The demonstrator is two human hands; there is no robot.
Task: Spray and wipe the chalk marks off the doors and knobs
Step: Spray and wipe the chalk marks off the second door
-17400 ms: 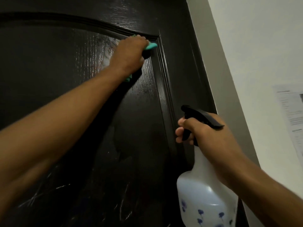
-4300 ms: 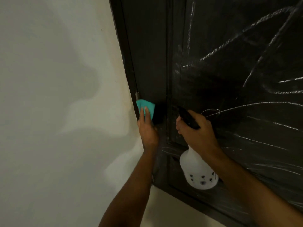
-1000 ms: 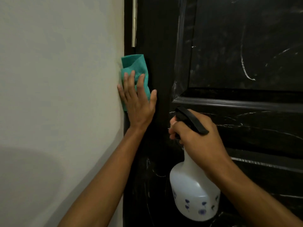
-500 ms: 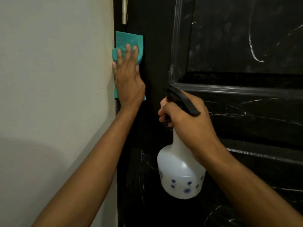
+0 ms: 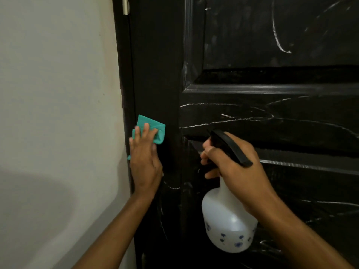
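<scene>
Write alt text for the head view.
A left hand presses a teal cloth flat on a black door's hinge edge, while the right hand grips a white spray bottle. White chalk marks streak the panels; a pale wall lies left.

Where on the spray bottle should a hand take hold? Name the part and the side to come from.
Grip the narrow neck just under the black trigger head, as the right hand does now. Come from the rear, away from the door, so the fingers wrap forward onto the trigger. The spray bottle hangs upright and its white body is wide and round, probably too broad for a firm one-handed hold.
</scene>
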